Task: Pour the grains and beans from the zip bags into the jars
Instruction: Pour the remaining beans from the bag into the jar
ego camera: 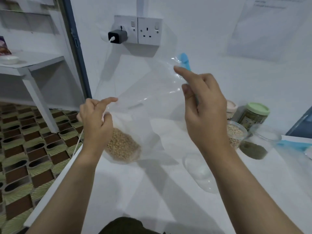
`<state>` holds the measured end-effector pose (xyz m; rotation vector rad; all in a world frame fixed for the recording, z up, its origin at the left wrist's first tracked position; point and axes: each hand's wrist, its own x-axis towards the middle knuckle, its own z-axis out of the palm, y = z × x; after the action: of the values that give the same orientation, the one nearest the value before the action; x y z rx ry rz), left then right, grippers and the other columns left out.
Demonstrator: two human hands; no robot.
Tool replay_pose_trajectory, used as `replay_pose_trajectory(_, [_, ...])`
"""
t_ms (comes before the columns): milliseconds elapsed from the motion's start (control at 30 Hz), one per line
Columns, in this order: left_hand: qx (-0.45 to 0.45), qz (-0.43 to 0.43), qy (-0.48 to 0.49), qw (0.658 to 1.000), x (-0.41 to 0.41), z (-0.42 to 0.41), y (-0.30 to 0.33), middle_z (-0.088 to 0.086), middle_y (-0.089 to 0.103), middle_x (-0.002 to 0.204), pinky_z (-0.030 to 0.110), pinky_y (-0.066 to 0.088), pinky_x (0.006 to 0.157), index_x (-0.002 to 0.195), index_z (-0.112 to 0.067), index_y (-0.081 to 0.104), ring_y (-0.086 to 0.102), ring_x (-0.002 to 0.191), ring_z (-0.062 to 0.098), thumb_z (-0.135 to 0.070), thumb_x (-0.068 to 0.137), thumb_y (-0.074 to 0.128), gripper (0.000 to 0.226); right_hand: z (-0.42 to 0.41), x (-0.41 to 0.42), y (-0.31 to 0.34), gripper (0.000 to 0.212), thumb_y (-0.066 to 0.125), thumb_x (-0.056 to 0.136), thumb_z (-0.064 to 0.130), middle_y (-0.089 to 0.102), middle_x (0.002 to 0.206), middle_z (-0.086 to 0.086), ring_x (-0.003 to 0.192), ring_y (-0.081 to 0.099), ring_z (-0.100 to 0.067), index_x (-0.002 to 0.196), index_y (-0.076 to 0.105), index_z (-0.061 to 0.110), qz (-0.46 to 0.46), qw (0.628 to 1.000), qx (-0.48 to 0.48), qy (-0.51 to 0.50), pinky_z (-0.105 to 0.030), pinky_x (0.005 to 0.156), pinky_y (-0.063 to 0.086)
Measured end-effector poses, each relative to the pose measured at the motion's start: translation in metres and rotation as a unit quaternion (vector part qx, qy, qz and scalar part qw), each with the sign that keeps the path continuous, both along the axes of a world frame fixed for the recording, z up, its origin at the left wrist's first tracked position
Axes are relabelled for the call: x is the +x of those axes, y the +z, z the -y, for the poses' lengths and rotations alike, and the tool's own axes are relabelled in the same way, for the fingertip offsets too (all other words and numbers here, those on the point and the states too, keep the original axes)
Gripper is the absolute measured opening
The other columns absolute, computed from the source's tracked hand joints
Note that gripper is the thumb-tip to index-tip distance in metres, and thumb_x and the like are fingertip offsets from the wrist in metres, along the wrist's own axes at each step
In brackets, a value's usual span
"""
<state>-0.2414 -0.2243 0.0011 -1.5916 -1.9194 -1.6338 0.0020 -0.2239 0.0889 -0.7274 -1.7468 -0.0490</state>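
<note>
Clear plastic zip bag (145, 105) held up above the white table (152, 191), stretched slantwise between both hands. Left hand (95, 119) pinches the bag's lower left edge between thumb and curled fingers, index finger partly extended. Right hand (204, 105) grips the upper right edge along the blue zip strip (184, 60), fingers curled round it, index finger pointing up and left. Tan beans (122, 146) sit bunched in the bag's lowest corner, just below the left hand and close over the tabletop. Empty clear jar (198, 171) stands on the table below the right wrist. To the right: a jar with pale grains (235, 134), a clear jar with dark green grains (255, 147) at its bottom, and behind them a jar with green lid (254, 115). Another blue-zipped bag (293, 144) lies at the table's right edge. Wall socket (137, 30) with black charger (117, 36) plugged in. Patterned floor (25, 141) to the left.
</note>
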Motion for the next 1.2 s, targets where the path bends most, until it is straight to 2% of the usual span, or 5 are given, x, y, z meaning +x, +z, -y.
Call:
replay_pose_trajectory(367, [-0.02, 0.031, 0.015, 0.999, -0.002, 0.005, -0.055, 0.003, 0.039, 0.126, 0.051, 0.019, 0.113, 0.145, -0.034, 0.04, 0.029, 0.125, 0.018, -0.036, 0.092, 0.05, 0.054, 0.019, 0.007, -0.059, 0.038, 0.048, 0.097, -0.009, 0.063, 0.098, -0.002, 0.095, 0.059, -0.017, 0.129, 0.063, 0.005, -0.08, 0.994, -0.064, -0.026, -0.017, 0.09, 0.042])
replay_pose_trajectory(533, [-0.099, 0.207, 0.035, 0.973, 0.002, -0.001, -0.066, 0.007, 0.019, 0.151, 0.058, 0.026, 0.114, 0.152, -0.04, 0.016, 0.023, 0.139, 0.029, -0.068, 0.084, 0.053, 0.082, 0.024, 0.008, -0.064, 0.038, 0.048, 0.098, -0.005, 0.062, 0.099, -0.001, 0.096, 0.06, -0.021, 0.131, 0.062, 0.005, -0.082, 0.994, -0.06, -0.041, -0.018, 0.09, 0.042])
replay_pose_trajectory(800, [-0.04, 0.227, -0.04, 0.972, 0.008, -0.002, -0.041, -0.002, 0.04, 0.138, 0.011, 0.036, 0.096, 0.139, -0.026, 0.046, 0.043, 0.122, 0.01, -0.034, 0.092, 0.068, 0.053, 0.022, 0.014, -0.066, 0.038, 0.048, 0.098, -0.004, 0.061, 0.1, 0.001, 0.098, 0.056, -0.01, 0.133, 0.061, 0.005, -0.098, 0.99, -0.076, -0.062, -0.01, 0.09, 0.037])
replay_pose_trajectory(967, [-0.004, 0.211, -0.07, 0.975, 0.004, -0.006, -0.036, -0.021, 0.043, 0.114, 0.008, 0.033, 0.091, 0.138, -0.031, 0.044, 0.043, 0.104, -0.013, -0.035, 0.085, 0.075, 0.062, 0.02, 0.023, -0.069, 0.04, 0.05, 0.098, -0.009, 0.061, 0.104, 0.002, 0.102, 0.054, 0.004, 0.132, 0.061, 0.008, -0.123, 0.986, -0.094, -0.06, -0.009, 0.091, 0.037])
replay_pose_trajectory(1200, [-0.03, 0.232, -0.118, 0.965, 0.008, -0.004, -0.061, -0.013, 0.056, 0.112, 0.024, 0.044, 0.091, 0.138, -0.037, 0.042, 0.054, 0.101, 0.008, -0.033, 0.084, 0.075, 0.063, 0.018, 0.03, -0.075, 0.051, 0.047, 0.095, -0.015, 0.058, 0.096, 0.003, 0.094, 0.055, -0.003, 0.13, 0.061, 0.019, -0.101, 0.987, -0.116, -0.054, -0.011, 0.083, 0.038])
